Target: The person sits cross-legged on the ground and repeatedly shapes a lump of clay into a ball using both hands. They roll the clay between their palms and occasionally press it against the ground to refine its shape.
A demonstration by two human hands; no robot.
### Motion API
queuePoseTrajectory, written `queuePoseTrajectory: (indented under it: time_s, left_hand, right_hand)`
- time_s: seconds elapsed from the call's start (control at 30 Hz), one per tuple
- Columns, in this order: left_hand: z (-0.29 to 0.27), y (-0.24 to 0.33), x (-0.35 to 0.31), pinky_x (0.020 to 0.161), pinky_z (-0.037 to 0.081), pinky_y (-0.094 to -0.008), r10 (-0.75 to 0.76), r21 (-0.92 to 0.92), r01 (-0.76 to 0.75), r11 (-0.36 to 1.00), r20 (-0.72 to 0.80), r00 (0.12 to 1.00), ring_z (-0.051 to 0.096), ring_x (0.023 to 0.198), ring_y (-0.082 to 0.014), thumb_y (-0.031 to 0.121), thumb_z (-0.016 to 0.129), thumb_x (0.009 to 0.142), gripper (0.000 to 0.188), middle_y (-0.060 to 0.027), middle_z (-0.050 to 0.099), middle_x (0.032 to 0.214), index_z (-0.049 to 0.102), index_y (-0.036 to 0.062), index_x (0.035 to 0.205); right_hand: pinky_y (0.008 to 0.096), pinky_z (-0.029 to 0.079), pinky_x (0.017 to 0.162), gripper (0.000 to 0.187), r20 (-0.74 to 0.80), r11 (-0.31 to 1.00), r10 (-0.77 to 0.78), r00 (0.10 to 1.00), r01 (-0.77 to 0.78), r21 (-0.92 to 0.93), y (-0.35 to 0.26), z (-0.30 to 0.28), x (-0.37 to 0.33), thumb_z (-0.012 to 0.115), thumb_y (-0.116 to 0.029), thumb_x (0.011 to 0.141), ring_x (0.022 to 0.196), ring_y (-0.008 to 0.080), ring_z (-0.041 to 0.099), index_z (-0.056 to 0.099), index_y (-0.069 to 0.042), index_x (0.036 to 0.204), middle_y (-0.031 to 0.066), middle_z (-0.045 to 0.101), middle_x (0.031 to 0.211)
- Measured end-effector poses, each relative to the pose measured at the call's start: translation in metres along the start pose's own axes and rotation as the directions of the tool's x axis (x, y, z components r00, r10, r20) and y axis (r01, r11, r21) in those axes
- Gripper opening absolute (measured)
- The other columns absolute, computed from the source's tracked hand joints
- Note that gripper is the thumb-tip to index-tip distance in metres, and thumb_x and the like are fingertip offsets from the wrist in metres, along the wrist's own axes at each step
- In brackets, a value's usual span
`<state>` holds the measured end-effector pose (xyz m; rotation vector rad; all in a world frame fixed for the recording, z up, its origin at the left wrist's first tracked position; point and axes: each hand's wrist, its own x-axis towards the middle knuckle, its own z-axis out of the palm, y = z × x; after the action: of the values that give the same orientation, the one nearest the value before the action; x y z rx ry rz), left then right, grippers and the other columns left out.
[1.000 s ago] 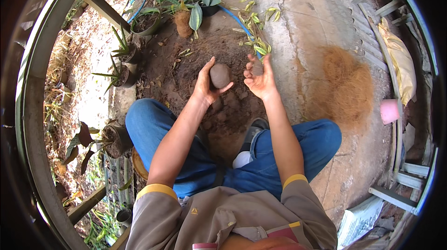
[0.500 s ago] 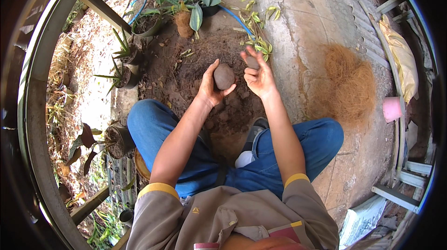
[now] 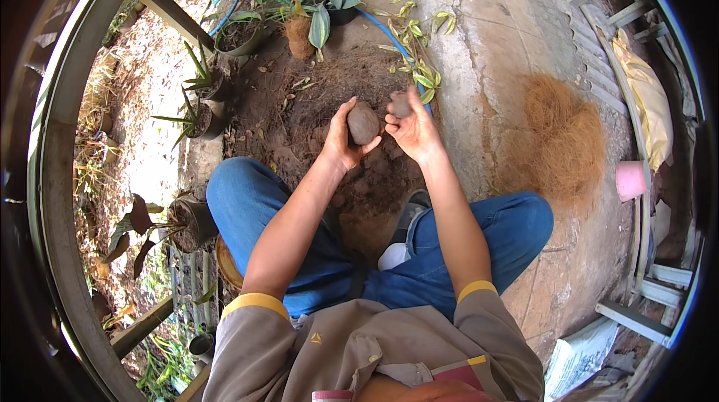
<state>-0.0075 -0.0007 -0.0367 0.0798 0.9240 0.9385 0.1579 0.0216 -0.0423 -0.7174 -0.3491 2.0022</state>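
My left hand (image 3: 341, 144) cups a rounded ball of dark soil (image 3: 364, 123), held above a patch of loose brown earth (image 3: 314, 102). Beside it my right hand (image 3: 416, 132) pinches a smaller lump of soil (image 3: 400, 105) between the fingertips, close to the ball but apart from it. Both forearms come up from my lap, and I sit with my blue-trousered legs spread around the earth pile.
Small potted plants (image 3: 206, 114) line the left of the soil. A leafy plant with a fibre-wrapped root ball (image 3: 303, 31) and a blue hose (image 3: 232, 1) lie beyond. A heap of brown coconut fibre (image 3: 562, 140), a pink cup (image 3: 629, 180) and a yellow sack (image 3: 648, 99) sit on the concrete at right.
The right hand has gone from open fingers beside the ball to pinching a small lump of soil. The left hand keeps holding the ball, shifted slightly.
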Motion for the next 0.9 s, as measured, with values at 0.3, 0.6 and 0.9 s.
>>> queuePoseTrajectory:
  time_s: [0.3,0.6,0.9]
  left_hand:
    - [-0.001,-0.003,0.003,0.069,0.051,-0.0373,0.010,0.046,-0.009,0.999,-0.019,1.000,0.056,0.094,-0.0184,0.053,0.056,0.080,0.045,-0.0031,0.055,0.105,0.050,0.0207,0.111]
    - [0.006,-0.004,-0.003,0.065,0.050,-0.0316,0.013,0.085,-0.009,0.996,-0.052,0.999,0.059,0.090,-0.0164,0.049,0.049,0.086,0.040,-0.0010,0.061,0.101,0.056,0.0186,0.111]
    - [0.002,-0.009,0.004,0.062,0.052,-0.0377,-0.003,0.071,0.005,0.997,-0.035,0.999,0.061,0.083,-0.0210,0.048,0.060,0.079,0.045,-0.0054,0.058,0.102,0.050,0.0202,0.112]
  right_hand:
    - [0.0229,0.038,0.053,0.030,0.070,0.993,0.063,0.996,-0.069,0.092,0.003,0.005,0.004,0.058,-0.037,0.090,0.066,0.0115,0.049,0.051,-0.008,0.093,0.0044,0.054,0.080]
    - [0.0231,0.042,0.058,0.020,-0.033,0.996,-0.012,0.999,0.009,-0.088,0.002,0.006,0.000,0.065,-0.021,0.086,0.073,0.0134,0.055,0.059,-0.005,0.097,0.0052,0.058,0.090]
    - [0.0243,0.048,0.062,0.023,-0.144,0.992,-0.078,0.986,0.062,-0.110,-0.008,-0.019,0.004,0.062,-0.011,0.086,0.077,0.0147,0.058,0.059,-0.003,0.107,0.0052,0.061,0.096]
